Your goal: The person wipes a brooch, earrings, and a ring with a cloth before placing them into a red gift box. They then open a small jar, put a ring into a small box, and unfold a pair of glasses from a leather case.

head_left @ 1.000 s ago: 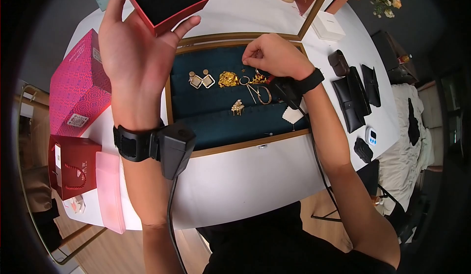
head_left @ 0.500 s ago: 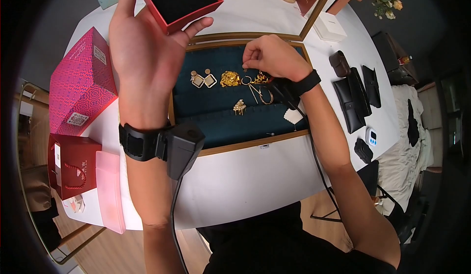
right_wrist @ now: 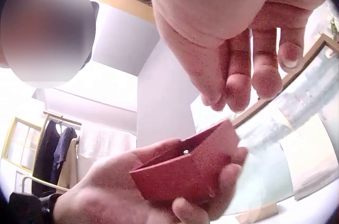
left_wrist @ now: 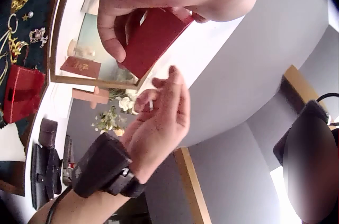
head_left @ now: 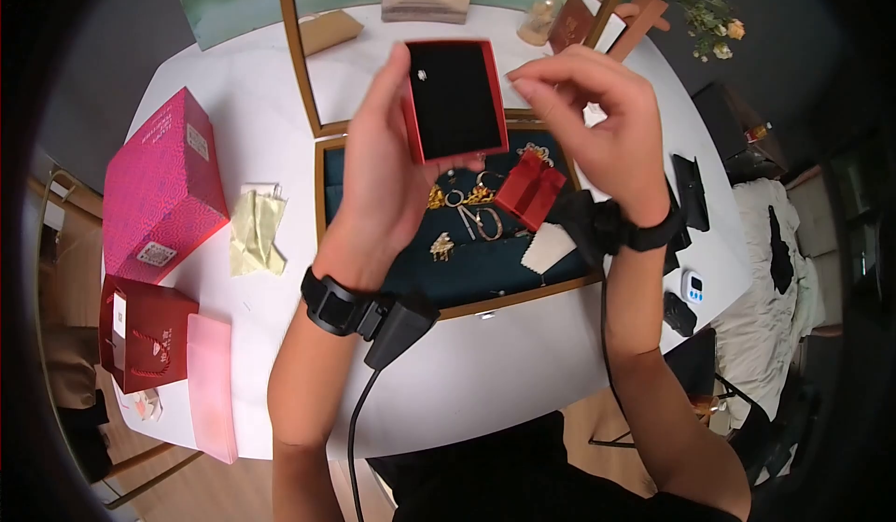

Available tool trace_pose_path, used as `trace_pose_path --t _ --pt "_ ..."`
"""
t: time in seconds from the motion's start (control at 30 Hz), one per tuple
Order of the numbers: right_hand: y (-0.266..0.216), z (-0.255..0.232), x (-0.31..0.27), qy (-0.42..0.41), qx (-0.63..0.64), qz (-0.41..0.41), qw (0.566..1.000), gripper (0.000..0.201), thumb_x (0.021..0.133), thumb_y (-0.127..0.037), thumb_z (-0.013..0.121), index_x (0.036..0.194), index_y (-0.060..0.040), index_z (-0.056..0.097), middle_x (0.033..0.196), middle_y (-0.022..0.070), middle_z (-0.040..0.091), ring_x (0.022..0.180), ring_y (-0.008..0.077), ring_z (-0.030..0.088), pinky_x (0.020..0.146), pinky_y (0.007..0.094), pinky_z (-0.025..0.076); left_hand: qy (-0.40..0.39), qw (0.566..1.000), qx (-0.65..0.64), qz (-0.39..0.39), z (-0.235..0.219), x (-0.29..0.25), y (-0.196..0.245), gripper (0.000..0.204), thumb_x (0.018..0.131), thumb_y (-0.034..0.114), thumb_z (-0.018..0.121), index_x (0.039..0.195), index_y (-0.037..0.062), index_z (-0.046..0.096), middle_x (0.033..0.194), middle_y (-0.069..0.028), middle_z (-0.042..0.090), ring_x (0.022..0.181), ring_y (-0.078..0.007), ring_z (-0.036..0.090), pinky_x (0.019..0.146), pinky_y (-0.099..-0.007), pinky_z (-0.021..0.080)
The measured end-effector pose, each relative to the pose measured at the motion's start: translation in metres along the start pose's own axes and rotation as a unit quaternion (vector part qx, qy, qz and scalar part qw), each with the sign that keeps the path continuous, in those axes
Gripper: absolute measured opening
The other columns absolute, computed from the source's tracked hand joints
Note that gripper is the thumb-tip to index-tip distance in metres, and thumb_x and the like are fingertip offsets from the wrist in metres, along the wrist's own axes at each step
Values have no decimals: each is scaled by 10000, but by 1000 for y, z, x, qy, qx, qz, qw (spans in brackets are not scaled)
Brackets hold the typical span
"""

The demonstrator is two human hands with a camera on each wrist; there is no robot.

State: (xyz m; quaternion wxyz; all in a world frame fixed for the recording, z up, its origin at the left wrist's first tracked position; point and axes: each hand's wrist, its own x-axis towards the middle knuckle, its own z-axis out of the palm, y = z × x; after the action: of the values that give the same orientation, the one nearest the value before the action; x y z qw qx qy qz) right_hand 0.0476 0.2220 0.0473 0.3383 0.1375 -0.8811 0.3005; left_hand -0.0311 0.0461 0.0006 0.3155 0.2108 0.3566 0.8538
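My left hand (head_left: pixel 383 162) grips a small red jewelry box (head_left: pixel 504 120) from beneath and along its side. The box has a black insert (head_left: pixel 457 102) bearing one small shiny stud earring (head_left: pixel 422 76) near a corner. Just right of the box is my right hand (head_left: pixel 597 120), its thumb and index fingertips brought together; I cannot tell whether something tiny is pinched there. In the right wrist view these fingertips (right_wrist: pixel 238 94) hover above the box. Below lies a dark green jewelry case (head_left: pixel 401 265) with gold pieces, hoop earrings (head_left: pixel 490 223) and a gold claw clip (head_left: pixel 441 246).
A red ribboned piece (head_left: pixel 530 190) and a white cloth (head_left: pixel 549 249) lie in the case, whose glass lid (head_left: pixel 297 55) stands raised behind. Left are a patterned pink box (head_left: pixel 163 190), a red paper bag (head_left: pixel 149 335) and a pink pouch (head_left: pixel 213 387). Flowers (head_left: pixel 705 18) stand back right.
The box in my left hand has moved right and down toward the middle of the view. My right hand has risen from the case to beside the box, uncovering the red ribboned piece.
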Motion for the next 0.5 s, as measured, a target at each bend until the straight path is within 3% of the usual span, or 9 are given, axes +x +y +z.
trace_pose_path --t 0.13,0.2,0.5 --pt "-11 6 -4 1 -66 -71 995 82 783 -90 731 861 -77 713 732 52 601 602 231 593 532 319 460 15 999 -8 -47 15 -3 -18 566 1034 490 332 1261 28 569 1082 -95 688 946 -196 671 713 -337 537" --pt "-8 10 -7 -6 -97 -68 993 70 786 -112 724 850 -85 712 745 43 603 627 239 603 543 331 469 52 996 4 -66 22 -5 -22 520 1037 480 333 1242 65 570 1063 -72 683 952 -159 655 725 -331 527" --pt "-8 18 -11 -23 -182 -70 981 54 805 -147 668 791 -97 683 762 15 595 696 237 626 570 349 496 37 995 62 -68 25 -8 -26 438 1041 475 340 1177 125 566 1035 -22 661 932 -128 621 708 -311 493"
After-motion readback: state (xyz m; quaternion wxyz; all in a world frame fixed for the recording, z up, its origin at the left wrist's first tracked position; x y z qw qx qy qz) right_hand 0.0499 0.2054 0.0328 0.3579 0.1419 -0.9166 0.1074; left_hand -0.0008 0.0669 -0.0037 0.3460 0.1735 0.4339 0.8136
